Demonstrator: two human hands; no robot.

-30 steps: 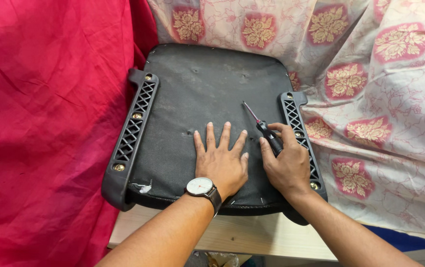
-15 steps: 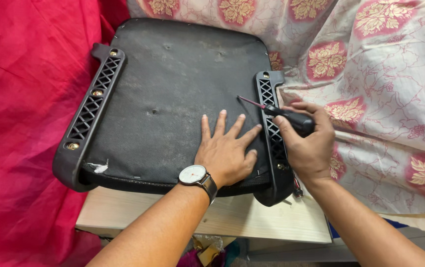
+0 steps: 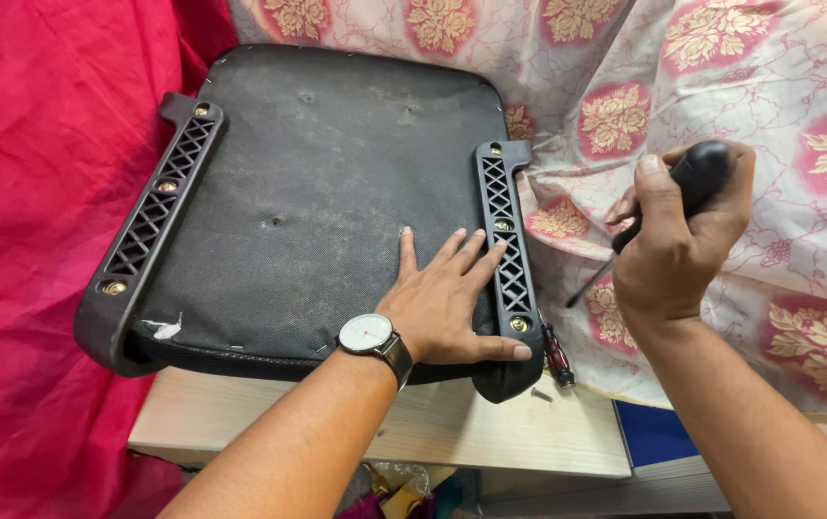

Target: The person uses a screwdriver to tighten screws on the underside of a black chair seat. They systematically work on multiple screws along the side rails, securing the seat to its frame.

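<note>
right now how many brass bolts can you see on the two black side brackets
6. Left bracket: top, middle, bottom. Right bracket: top, middle, bottom by the left hand. The hand may hide more.

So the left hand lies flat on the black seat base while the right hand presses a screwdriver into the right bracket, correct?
Not quite. In the head view the right hand holds the screwdriver up over the flowered cloth, clear of the right bracket. The left hand does lie flat on the seat base.

Behind it all there's a bright red cloth (image 3: 38, 192) on the left, a floral pink-and-cream sheet (image 3: 778, 86) on the right, and a pale wooden tabletop (image 3: 490, 432) underneath.
</note>
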